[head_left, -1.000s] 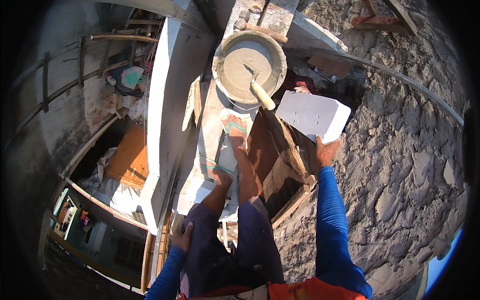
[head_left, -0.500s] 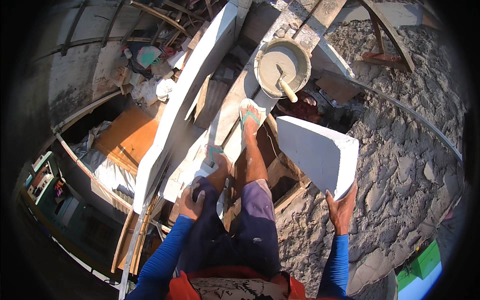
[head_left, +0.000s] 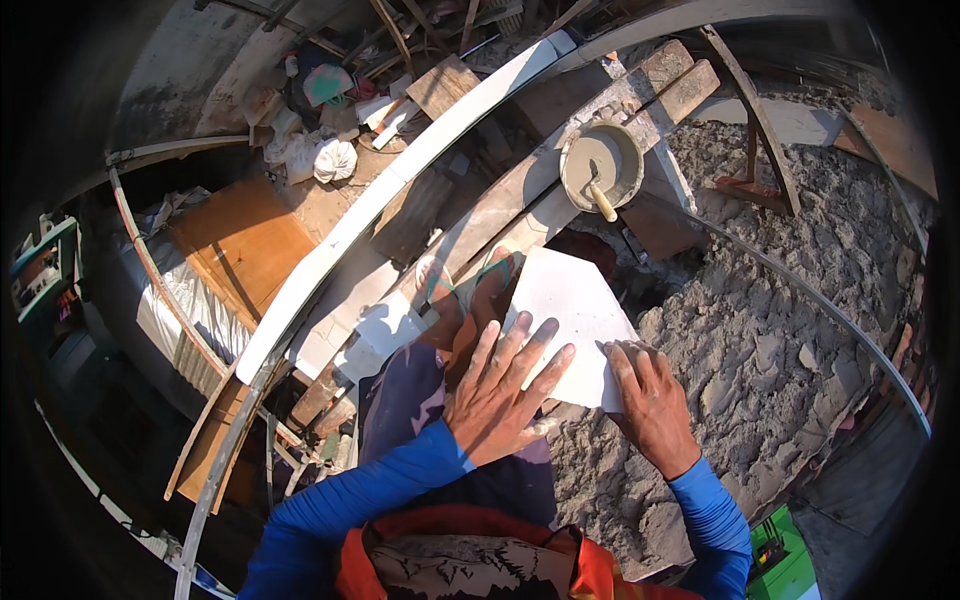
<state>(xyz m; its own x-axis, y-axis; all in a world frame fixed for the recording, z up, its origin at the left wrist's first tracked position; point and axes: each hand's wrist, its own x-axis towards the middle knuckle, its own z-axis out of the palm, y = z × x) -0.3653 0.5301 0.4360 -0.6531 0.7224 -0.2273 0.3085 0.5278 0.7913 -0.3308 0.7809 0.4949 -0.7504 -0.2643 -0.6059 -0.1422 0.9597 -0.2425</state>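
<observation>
A white building block (head_left: 573, 320) hangs in front of my knees, tilted, its pale face turned up. My right hand (head_left: 655, 405) grips its right edge, thumb side along the face. My left hand (head_left: 510, 390) is spread over the block's left side with fingers stretched out; whether its palm presses on the block cannot be seen. Farther off, a round bucket (head_left: 632, 160) of grey mortar stands on the wooden planks (head_left: 545, 165). A trowel (head_left: 602, 200) rests in the mortar, its handle over the rim.
A low wall of white blocks (head_left: 385, 190) curves along my left. On the right lies a rough grey mortar surface (head_left: 760, 330) crossed by a metal bar (head_left: 800, 285). My sandalled feet (head_left: 490, 275) are on the planks. An orange-brown board (head_left: 240, 255) lies lower, beyond the wall.
The block has moved left and in front of my knees with my right hand. My left hand has left my knee and reached over the block. My view has shifted.
</observation>
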